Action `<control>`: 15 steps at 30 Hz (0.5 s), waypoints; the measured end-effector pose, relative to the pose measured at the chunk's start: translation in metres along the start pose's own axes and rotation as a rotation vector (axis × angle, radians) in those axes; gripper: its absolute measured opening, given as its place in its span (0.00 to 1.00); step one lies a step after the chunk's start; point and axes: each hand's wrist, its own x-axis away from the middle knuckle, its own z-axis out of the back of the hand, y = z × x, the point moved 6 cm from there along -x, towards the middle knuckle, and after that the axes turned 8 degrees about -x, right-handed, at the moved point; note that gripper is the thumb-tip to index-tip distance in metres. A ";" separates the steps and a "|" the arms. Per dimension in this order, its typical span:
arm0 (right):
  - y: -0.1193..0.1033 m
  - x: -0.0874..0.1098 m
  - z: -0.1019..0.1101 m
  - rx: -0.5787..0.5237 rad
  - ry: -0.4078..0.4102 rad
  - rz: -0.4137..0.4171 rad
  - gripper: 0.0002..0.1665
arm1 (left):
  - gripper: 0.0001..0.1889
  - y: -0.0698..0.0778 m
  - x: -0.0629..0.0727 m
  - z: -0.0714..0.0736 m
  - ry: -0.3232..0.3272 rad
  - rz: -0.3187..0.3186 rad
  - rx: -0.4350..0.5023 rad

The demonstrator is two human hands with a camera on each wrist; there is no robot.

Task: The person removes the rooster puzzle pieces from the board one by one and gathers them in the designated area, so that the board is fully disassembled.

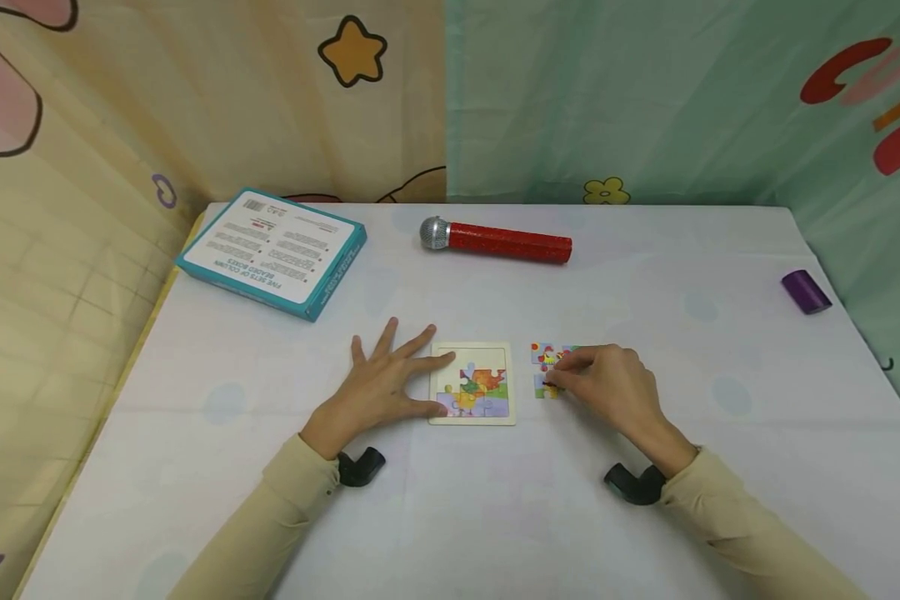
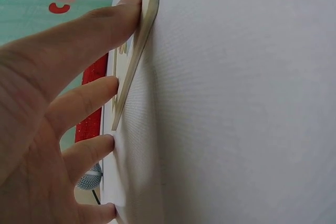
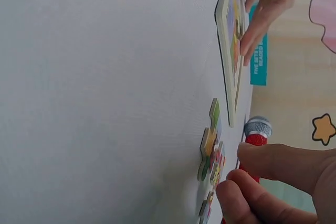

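Note:
A small jigsaw board [image 1: 472, 422] with a pale frame lies flat on the table, with several joined pieces [image 1: 495, 407] along its bottom and right. My left hand [image 1: 382, 383] spreads its fingers at the board's left side; its thumb [image 2: 128, 17] and index finger rest on the board. Right of the board lie several loose jigsaw pieces [image 3: 209, 140]. Over them hovers my right hand [image 1: 615, 392], its thumb and fingers bent toward each other. The right wrist view shows a gap between thumb and fingertips, with no piece visible there. The hand partly hides the pieces.
A teal-edged box [image 1: 270, 250] lies at the back left of the white table [image 1: 465, 517]. Behind the board is a red microphone [image 1: 510, 242]. A purple cylinder [image 1: 806, 292] lies at the far right. Curtains stand behind the table.

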 end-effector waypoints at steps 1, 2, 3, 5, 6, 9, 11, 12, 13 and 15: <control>-0.002 0.000 -0.001 -0.003 0.009 0.009 0.08 | 0.40 0.000 0.000 0.000 0.001 -0.001 0.000; -0.005 0.000 -0.002 -0.010 0.013 0.019 0.08 | 0.40 0.000 0.000 0.001 0.003 -0.001 -0.001; -0.009 -0.001 -0.004 -0.021 0.012 0.034 0.08 | 0.40 0.000 0.000 0.001 0.004 -0.002 0.000; -0.017 -0.002 -0.010 -0.032 -0.008 0.073 0.08 | 0.40 0.000 0.000 0.001 0.004 -0.001 -0.001; -0.022 -0.002 -0.014 -0.041 -0.022 0.096 0.08 | 0.40 0.000 0.000 0.001 0.003 0.000 0.000; -0.036 -0.004 -0.026 -0.057 -0.069 0.163 0.11 | 0.40 0.000 -0.001 0.001 0.000 0.001 0.003; -0.045 -0.004 -0.034 -0.060 -0.099 0.194 0.13 | 0.40 0.000 -0.001 0.000 0.003 -0.001 -0.001; -0.049 -0.005 -0.038 -0.062 -0.114 0.201 0.13 | 0.40 0.000 -0.001 0.000 0.003 0.000 -0.002; -0.052 -0.005 -0.042 -0.059 -0.129 0.208 0.14 | 0.40 0.000 -0.001 0.000 0.002 0.000 -0.004; -0.059 -0.007 -0.049 -0.055 -0.157 0.213 0.14 | 0.40 -0.001 -0.001 -0.001 0.002 0.000 -0.008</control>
